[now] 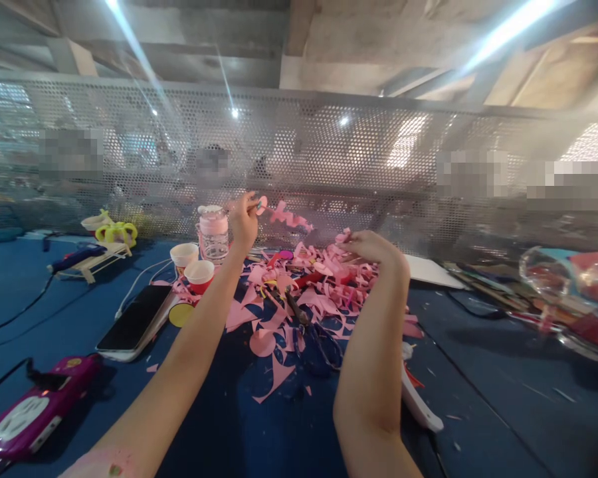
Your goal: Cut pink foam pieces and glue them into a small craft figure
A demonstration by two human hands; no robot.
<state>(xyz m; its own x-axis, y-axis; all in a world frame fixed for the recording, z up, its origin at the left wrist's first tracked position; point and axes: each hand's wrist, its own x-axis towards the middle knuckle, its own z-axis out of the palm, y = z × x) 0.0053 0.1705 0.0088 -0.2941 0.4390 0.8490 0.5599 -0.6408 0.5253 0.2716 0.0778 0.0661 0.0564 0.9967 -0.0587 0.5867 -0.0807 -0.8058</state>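
My left hand [243, 219] is raised above the blue table [478, 385], its fingers pinched on a small pink paper piece [262, 204] with a pink cut strip [290, 217] trailing to the right. My right hand [373, 249] reaches into the pile of pink paper scraps [309, 292], fingers curled on a scrap at the pile's far edge. Black-handled scissors [313, 332] lie on the scraps between my forearms.
A phone [134, 318], two paper cups [193, 264], a pink-lidded clear bottle [212, 232] and a yellow disc [180, 314] sit left of the pile. A magenta device [34, 408] lies near left. A perforated metal screen [329, 146] backs the table. Plastic bags [573, 285] are at right.
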